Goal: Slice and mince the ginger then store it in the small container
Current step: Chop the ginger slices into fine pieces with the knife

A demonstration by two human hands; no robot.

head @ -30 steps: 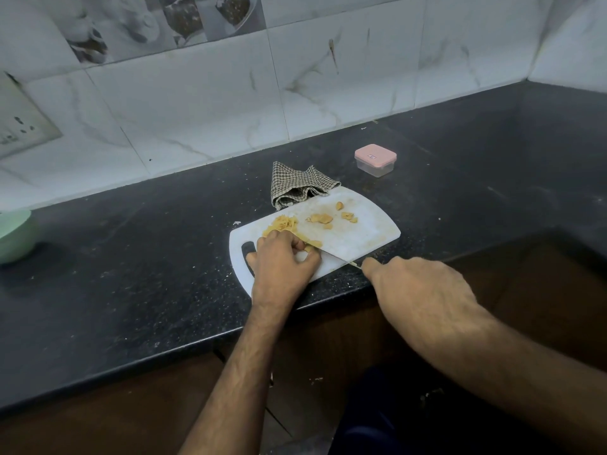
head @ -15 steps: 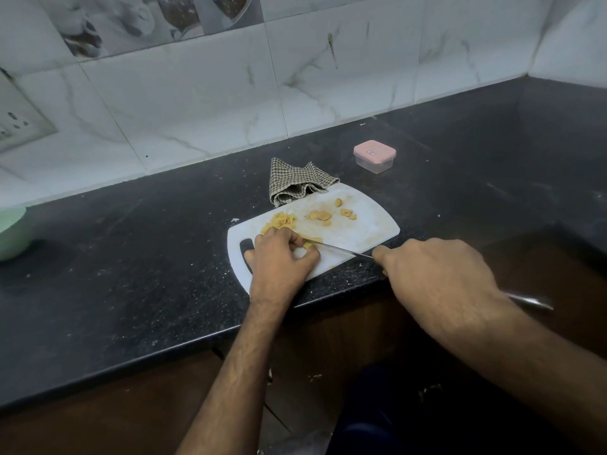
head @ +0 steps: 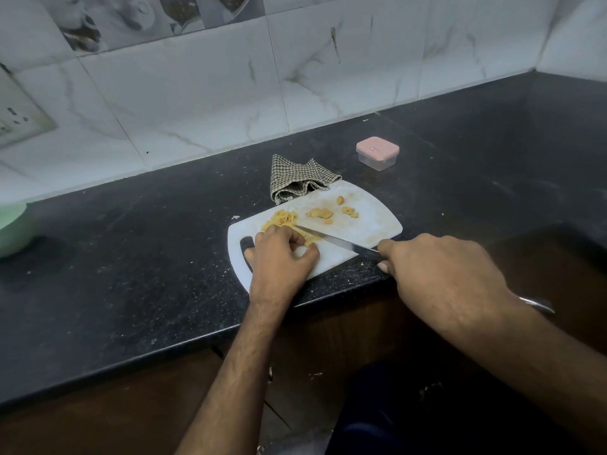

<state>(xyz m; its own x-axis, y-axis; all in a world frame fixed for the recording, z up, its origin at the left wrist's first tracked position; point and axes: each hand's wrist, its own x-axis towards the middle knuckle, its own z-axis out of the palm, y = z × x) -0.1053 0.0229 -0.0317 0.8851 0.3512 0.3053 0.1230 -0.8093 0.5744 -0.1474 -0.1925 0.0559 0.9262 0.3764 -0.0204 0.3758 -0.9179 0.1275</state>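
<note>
A white cutting board (head: 368, 224) lies at the counter's front edge. On it sit a heap of sliced ginger (head: 282, 219) and a few loose ginger chunks (head: 323, 213). My left hand (head: 279, 257) has curled fingers pinning a ginger piece (head: 310, 241) to the board. My right hand (head: 437, 270) grips the handle of a knife (head: 331, 238); the blade lies across the ginger right beside my left fingertips. The small container (head: 377, 153), clear with a pink lid on, stands behind the board to the right.
A folded checked cloth (head: 297, 180) lies against the board's back edge. A pale green bowl (head: 11, 229) is at the far left. The black counter (head: 131, 257) meets a tiled wall behind and turns a corner at the right.
The knife blade has slid forward and left over the ginger, so more of it shows now. My left hand has stayed on the ginger.
</note>
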